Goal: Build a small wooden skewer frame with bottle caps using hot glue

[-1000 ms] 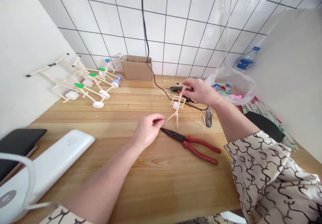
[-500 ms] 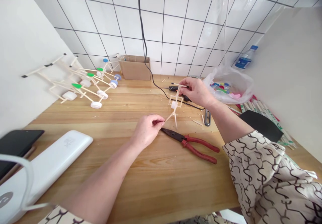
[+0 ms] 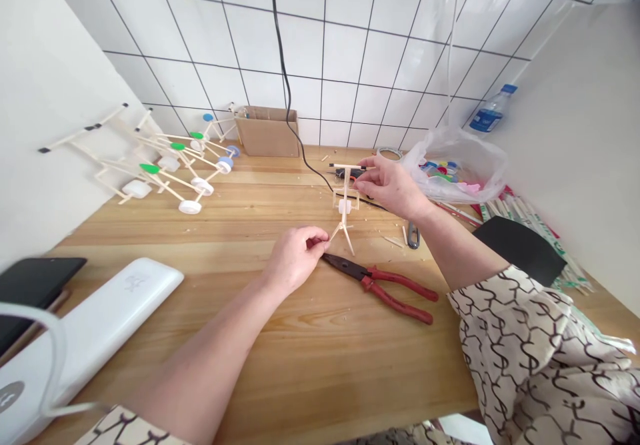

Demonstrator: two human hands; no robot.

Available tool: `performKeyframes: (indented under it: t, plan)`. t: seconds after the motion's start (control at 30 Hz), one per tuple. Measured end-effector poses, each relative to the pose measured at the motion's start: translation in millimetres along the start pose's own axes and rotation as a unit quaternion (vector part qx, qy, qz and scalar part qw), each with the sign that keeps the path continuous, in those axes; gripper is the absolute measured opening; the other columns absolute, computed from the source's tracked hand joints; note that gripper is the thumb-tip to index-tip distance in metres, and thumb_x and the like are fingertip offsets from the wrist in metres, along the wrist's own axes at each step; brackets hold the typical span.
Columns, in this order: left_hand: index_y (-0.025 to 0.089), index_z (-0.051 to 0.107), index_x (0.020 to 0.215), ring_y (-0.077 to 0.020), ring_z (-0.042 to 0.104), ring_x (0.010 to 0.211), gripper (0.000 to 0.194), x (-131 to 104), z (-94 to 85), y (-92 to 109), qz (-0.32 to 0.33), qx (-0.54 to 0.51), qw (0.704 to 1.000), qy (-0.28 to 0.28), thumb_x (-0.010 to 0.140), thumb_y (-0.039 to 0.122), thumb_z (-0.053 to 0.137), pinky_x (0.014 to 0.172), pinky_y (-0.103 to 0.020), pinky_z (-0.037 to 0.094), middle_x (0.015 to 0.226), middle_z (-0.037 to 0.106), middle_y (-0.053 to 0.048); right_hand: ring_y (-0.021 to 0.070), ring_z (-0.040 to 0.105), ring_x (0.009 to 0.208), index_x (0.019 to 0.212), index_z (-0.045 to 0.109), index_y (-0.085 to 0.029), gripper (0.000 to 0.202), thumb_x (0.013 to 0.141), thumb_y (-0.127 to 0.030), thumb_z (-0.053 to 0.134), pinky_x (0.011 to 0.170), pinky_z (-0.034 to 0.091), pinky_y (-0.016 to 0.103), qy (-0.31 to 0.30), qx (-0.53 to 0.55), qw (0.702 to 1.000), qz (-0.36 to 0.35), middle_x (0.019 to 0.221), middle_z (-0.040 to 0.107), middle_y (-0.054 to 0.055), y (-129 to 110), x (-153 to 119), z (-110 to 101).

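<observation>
A small model frame of thin wooden sticks [image 3: 346,192] stands on the table between my hands, with a white block low on its stem. Its top crossbar has black ends, and two legs spread toward me. My left hand [image 3: 296,255] is closed, thumb and forefinger pinching the end of the left leg. At the crossbar's right end is my right hand [image 3: 389,184], its fingertips closed around that end; the exact contact is partly hidden. Red-handled pliers [image 3: 373,282] lie just in front of the model, their dark jaws close to my left fingertips.
Several similar stick models [image 3: 170,158] with wheels stand at left, near a cardboard box [image 3: 267,132]. A glue gun with a black cord [image 3: 344,173] lies behind. At right are snips [image 3: 413,235], a plastic bag [image 3: 487,172] of coloured caps and stick bundles. A white power bank [image 3: 115,318] lies front left.
The model has turned more upright and its crossbar now faces me, shifted slightly left. My right hand has moved a little with it. My left hand stays at the leg.
</observation>
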State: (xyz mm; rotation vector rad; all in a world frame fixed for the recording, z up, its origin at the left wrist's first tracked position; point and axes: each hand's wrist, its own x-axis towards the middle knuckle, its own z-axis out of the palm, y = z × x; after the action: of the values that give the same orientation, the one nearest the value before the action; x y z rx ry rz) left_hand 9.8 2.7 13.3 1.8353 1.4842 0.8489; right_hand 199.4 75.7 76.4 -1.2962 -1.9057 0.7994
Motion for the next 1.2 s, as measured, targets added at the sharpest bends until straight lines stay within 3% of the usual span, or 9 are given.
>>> performKeyframes:
  t: [0.17,0.27,0.4,0.5,0.77,1.2]
  plan:
    - [0.017,0.070,0.077,-0.0173,0.064,0.067,0.013,0,0.3,0,-0.004,0.010,1.000,-0.003,0.075,0.022,0.058,0.065,-0.027,0.046,0.075,0.072,-0.003,0.0122,0.058,0.064,0.090,0.056,-0.015,0.018,0.072,-0.014,0.059,0.059,0.045,0.024,0.076,-0.050,0.996,0.021,0.074,0.065,0.002,0,-21,-4]
    - [0.017,0.070,0.076,-0.0172,0.063,0.065,0.014,0,0.5,-1,0.002,0.012,1.000,0.000,0.075,0.023,0.057,0.065,-0.027,0.047,0.075,0.073,-0.003,0.0120,0.055,0.060,0.074,0.060,-0.016,0.003,0.072,-0.018,0.060,0.058,0.044,0.024,0.015,-0.099,0.995,0.019,0.066,0.062,0.001,7,-41,-4]
    - [0.018,0.070,0.076,-0.0170,0.063,0.064,0.015,0,0.9,-2,0.020,0.011,1.000,0.006,0.075,0.023,0.056,0.066,-0.027,0.048,0.075,0.073,-0.003,0.0116,0.055,0.060,0.070,0.065,-0.016,0.007,0.074,-0.019,0.059,0.058,0.042,0.024,-0.102,-0.131,0.986,0.011,0.065,0.063,0.000,22,-61,8]
    - [0.018,0.070,0.075,-0.0172,0.064,0.064,0.015,1,1.0,-2,0.024,0.010,1.000,0.007,0.075,0.023,0.056,0.066,-0.027,0.048,0.075,0.074,-0.003,0.0108,0.054,0.060,0.071,0.066,-0.016,0.008,0.074,-0.016,0.059,0.058,0.039,0.023,-0.140,-0.148,0.979,0.015,0.067,0.065,-0.001,25,-65,18]
    - [0.018,0.070,0.073,-0.0171,0.065,0.064,0.014,1,0.2,1,0.022,0.012,1.000,0.007,0.075,0.020,0.056,0.066,-0.027,0.048,0.074,0.074,-0.002,0.0095,0.051,0.057,0.067,0.064,-0.016,0.007,0.074,-0.016,0.062,0.055,0.035,0.021,-0.161,-0.161,0.973,0.031,0.061,0.060,-0.002,11,-61,27]
    - [0.018,0.070,0.074,-0.0175,0.065,0.065,0.016,1,3.3,-2,0.023,0.006,1.000,0.013,0.076,0.022,0.055,0.065,-0.027,0.048,0.075,0.073,-0.003,0.0093,0.048,0.057,0.067,0.063,-0.016,0.008,0.075,-0.017,0.061,0.054,0.032,0.021,-0.155,-0.185,0.970,0.027,0.060,0.057,-0.003,14,-60,30]
